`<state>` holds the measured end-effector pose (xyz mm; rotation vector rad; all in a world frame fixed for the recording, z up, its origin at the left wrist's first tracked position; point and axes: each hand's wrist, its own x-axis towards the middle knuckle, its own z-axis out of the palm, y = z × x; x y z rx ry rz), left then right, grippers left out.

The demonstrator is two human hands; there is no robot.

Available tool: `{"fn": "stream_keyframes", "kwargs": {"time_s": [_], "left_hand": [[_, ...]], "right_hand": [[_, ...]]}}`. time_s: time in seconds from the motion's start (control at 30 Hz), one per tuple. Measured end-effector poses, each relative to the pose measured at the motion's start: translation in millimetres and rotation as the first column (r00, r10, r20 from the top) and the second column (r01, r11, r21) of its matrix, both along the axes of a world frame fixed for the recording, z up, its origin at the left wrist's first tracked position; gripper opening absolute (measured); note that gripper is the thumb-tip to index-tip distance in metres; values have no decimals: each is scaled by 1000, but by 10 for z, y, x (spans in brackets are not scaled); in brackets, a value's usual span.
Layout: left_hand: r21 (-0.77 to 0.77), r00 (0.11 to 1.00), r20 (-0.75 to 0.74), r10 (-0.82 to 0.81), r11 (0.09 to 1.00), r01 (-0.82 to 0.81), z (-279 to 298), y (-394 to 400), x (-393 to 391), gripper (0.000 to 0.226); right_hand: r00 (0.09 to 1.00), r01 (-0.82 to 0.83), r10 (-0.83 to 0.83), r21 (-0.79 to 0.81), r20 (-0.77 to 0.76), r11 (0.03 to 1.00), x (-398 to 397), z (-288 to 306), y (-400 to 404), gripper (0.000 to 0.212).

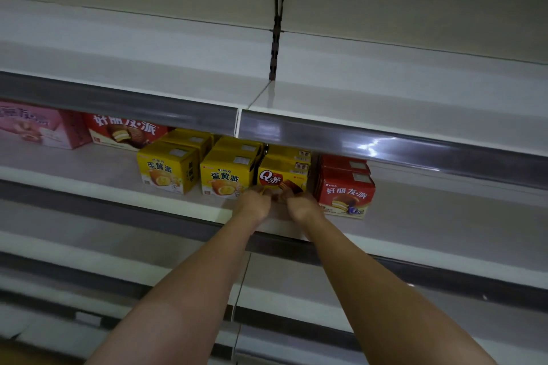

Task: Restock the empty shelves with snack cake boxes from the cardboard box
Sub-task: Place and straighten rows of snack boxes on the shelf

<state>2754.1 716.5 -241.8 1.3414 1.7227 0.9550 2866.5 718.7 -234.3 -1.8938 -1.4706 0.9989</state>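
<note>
A yellow Q-branded snack cake box [283,172] stands on the middle shelf [415,216], with more of the same behind it. My left hand [255,204] and my right hand [301,204] reach side by side to its lower front, fingertips against the box. Whether the fingers curl round it I cannot tell. Two yellow egg-yolk pie boxes [167,170] [226,176] stand to its left. A red pie box [345,191] stands close on its right. The cardboard box is out of sight.
A larger red box [126,130] and a pink box [41,127] lie further left on the same shelf. The shelf above [385,98] and the shelves below [296,281] are bare white boards with grey price rails.
</note>
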Motion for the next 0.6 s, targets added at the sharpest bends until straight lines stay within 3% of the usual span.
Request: {"fn": "stream_keyframes", "kwargs": {"time_s": [0.23,0.43,0.6], "left_hand": [[40,970,-157,185,983,-181,149,-361,-21,39],[31,899,-228,374,926,-377,197,-1034,-28,45],[-30,822,-240,516,843,-538,-47,-1759,-237,52]], "right_hand": [[955,-280,278,6,105,960,179,105,-141,63],[821,-553,527,80,220,829,212,235,-437,53],[723,-687,668,78,177,723,-17,145,-771,63]]}}
